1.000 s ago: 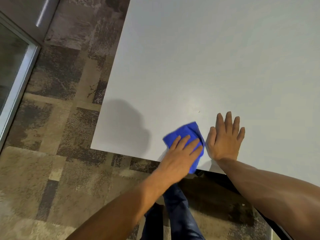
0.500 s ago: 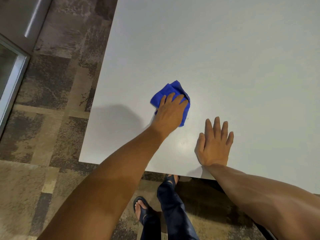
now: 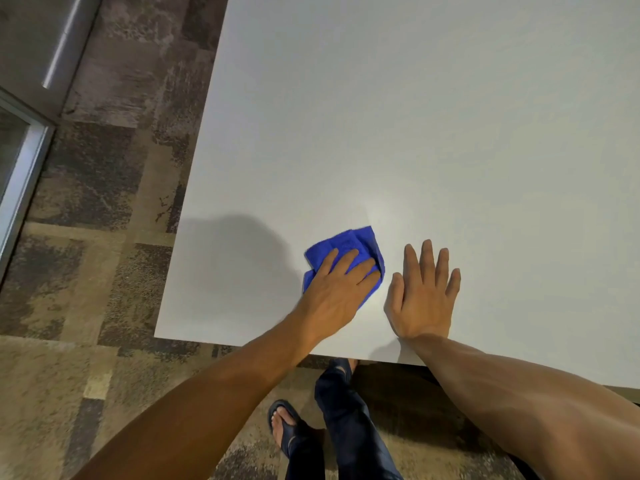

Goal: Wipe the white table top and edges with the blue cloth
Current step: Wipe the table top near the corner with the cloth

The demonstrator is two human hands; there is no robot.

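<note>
The white table top point(image 3: 415, 133) fills the upper right of the view; its near left corner lies at lower left. A crumpled blue cloth point(image 3: 349, 245) rests on it near the front edge. My left hand point(image 3: 337, 294) presses flat on the cloth, fingers spread over it, covering its near half. My right hand point(image 3: 422, 296) lies palm down on the bare table just right of the cloth, fingers slightly apart, holding nothing.
Patterned brown carpet point(image 3: 104, 237) runs along the table's left side and front. A metal-framed glass panel point(image 3: 20, 174) stands at the far left. My legs and a sandalled foot point(image 3: 284, 424) are below the front edge.
My left hand has slid the cloth back toward the front edge and to the right, close beside my right hand, after pushing it away from the edge. The right hand stayed planted.
</note>
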